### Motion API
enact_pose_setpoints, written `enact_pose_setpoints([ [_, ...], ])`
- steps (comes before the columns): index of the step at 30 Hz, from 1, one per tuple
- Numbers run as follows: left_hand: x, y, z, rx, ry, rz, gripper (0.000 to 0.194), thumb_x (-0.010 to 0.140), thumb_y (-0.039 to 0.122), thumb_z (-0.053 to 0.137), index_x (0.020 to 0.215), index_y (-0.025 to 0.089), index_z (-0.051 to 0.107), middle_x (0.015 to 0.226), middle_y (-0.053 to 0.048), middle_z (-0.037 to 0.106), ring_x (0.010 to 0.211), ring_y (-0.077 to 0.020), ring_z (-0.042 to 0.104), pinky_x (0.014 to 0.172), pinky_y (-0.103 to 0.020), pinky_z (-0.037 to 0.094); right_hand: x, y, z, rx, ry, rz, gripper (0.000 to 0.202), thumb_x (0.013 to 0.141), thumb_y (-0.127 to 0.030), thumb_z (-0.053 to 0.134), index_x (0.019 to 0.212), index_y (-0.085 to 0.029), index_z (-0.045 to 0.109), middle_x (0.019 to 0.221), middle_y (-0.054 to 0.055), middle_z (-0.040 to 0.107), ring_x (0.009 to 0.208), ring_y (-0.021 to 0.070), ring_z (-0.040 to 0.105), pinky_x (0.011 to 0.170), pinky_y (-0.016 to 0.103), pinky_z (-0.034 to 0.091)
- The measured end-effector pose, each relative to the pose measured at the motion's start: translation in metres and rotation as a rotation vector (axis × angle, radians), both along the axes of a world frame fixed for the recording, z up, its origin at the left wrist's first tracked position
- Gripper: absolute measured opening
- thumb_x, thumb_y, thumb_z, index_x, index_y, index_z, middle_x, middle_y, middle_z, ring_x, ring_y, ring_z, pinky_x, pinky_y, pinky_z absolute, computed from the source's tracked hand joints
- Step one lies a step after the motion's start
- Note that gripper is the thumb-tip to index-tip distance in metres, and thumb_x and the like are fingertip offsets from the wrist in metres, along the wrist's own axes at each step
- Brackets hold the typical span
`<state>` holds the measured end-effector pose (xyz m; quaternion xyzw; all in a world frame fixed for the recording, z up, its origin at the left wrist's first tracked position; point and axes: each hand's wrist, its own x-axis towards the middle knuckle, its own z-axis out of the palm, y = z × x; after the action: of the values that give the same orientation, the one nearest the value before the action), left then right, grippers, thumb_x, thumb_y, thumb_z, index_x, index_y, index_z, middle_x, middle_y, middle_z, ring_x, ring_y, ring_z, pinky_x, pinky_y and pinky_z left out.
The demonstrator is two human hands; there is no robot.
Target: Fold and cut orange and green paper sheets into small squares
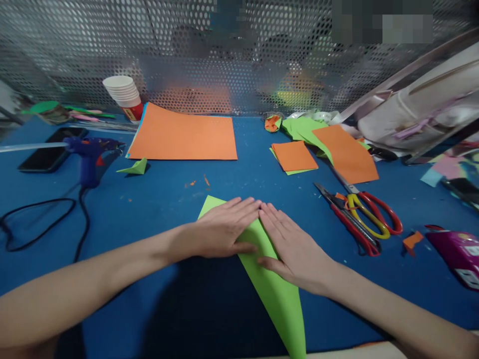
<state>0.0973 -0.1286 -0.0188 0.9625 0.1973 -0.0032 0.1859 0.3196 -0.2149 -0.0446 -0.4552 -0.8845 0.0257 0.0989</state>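
Observation:
A sheet of light green paper (271, 286) lies slantwise on the blue table in front of me, its narrow lower end reaching the near edge. It looks folded, though the hands cover much of its upper part. My left hand (228, 227) lies flat on the upper left of the paper, fingers stretched out. Across from it, my right hand (294, 249) rests flat along the right edge of the paper, fingers extended and thumb apart. The fingertips of both hands nearly meet at the top.
Orange sheets (183, 134) and stacked paper cups (125, 94) stand behind. At left are a blue glue gun (88, 154), its cord and a phone (48, 152). Scissors (368, 209), a utility knife (352, 222), small orange squares (295, 155) and a purple packet (456, 254) lie right.

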Motion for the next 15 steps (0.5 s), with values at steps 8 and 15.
enact_pose_setpoints([
  [8, -0.059, 0.001, -0.006, 0.203, 0.076, 0.273, 0.075, 0.096, 0.062, 0.033, 0.15, 0.011, 0.034, 0.159, -0.016, 0.026, 0.148, -0.0296, 0.024, 0.12, -0.046, 0.022, 0.009, -0.009, 0.005, -0.033, -0.068, -0.051, 0.086, 0.094, -0.062, 0.039, 0.157, -0.011, 0.009, 0.157, 0.019, 0.029, 0.147, 0.0303, 0.025, 0.114, 0.054, 0.035],
  [15, -0.067, 0.002, -0.002, 0.24, 0.117, 0.419, 0.083, 0.095, 0.068, 0.025, 0.146, 0.006, 0.039, 0.157, -0.018, 0.029, 0.147, -0.0311, 0.025, 0.12, -0.049, 0.021, 0.043, -0.046, 0.014, -0.021, -0.086, -0.157, 0.084, 0.095, -0.058, 0.042, 0.157, -0.017, 0.004, 0.155, 0.017, 0.035, 0.143, 0.0298, 0.033, 0.109, 0.056, 0.041],
])
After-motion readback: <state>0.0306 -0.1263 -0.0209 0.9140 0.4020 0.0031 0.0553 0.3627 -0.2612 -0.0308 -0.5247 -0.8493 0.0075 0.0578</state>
